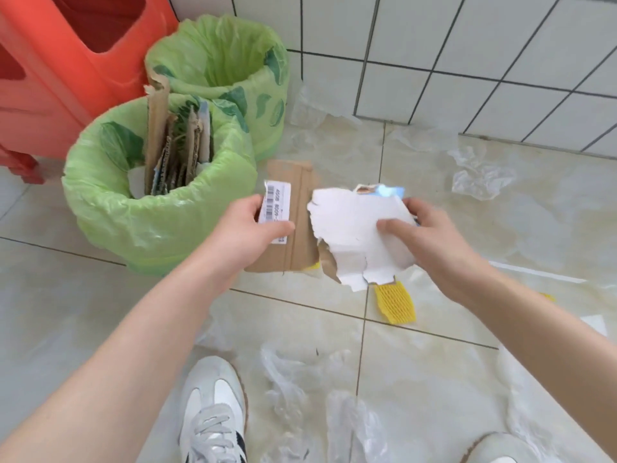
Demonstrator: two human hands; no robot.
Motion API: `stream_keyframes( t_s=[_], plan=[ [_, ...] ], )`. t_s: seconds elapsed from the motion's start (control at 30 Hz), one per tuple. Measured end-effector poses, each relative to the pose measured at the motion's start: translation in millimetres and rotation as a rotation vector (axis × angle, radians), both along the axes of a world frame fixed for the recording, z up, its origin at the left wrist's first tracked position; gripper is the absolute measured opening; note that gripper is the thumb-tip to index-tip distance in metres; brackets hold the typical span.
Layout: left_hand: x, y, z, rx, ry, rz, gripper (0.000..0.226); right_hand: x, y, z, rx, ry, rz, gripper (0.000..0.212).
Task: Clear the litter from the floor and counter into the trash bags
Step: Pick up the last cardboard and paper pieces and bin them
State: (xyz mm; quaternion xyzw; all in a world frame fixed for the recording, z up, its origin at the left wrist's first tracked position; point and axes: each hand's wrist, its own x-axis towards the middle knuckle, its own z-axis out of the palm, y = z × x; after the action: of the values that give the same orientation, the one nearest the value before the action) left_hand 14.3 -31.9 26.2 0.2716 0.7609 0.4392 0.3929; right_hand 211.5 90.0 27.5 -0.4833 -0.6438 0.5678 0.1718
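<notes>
Pale floor tiles (100, 312) meet a white-tiled wall, and two green-lined trash bags stand by an orange plastic piece at the floor's far left. Both hands hold litter up above the floor. Left hand (243, 235) pinches the brown cardboard piece (300, 208), thumb over its barcode label, fingers (253, 203) closed behind the near-left edge. Right hand (430, 238) grips the torn white card (350, 235), thumb pressed on its face, fingers curled behind. The cardboard's long axis runs away from the person, and its far end points toward the nearer bag (160, 208), already stuffed with upright cardboard. That bag lies just left of the left hand, so the left is nearer; the rear bag (217, 55) looks mostly empty. Clear plastic film (480, 178) and a yellow foam net (395, 302) lie scattered on the floor, not yet gathered
</notes>
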Motion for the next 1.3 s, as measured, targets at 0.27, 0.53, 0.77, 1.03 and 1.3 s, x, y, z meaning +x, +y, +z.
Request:
stream_keyframes(
  t_s=[0.27,0.53,0.77,1.03,1.3],
  plan=[
    [-60.5,-16.1,50.8,0.157,0.058,0.195,0.021,-96.1,-0.1,48.1,-0.056,0.093,0.134,0.022],
    [-103.5,-27.4,65.5,0.332,0.044,0.483,0.02,-156.0,-1.9,68.6,-0.119,0.135,0.183,0.018],
    [-138.7,-43.2,58.9,0.361,0.128,0.778,0.012,-198.0,3.9,75.9,-0.027,0.088,0.235,0.007],
    [-166.7,-31.6,41.1,0.311,0.402,0.893,0.011,-246.8,6.1,83.7,0.076,-0.043,0.314,0.008],
    [-178.5,-16.3,8.4,-0.021,0.552,0.566,0.022,-292.9,-6.8,86.0,0.043,-0.145,0.351,0.009]
  ],
)
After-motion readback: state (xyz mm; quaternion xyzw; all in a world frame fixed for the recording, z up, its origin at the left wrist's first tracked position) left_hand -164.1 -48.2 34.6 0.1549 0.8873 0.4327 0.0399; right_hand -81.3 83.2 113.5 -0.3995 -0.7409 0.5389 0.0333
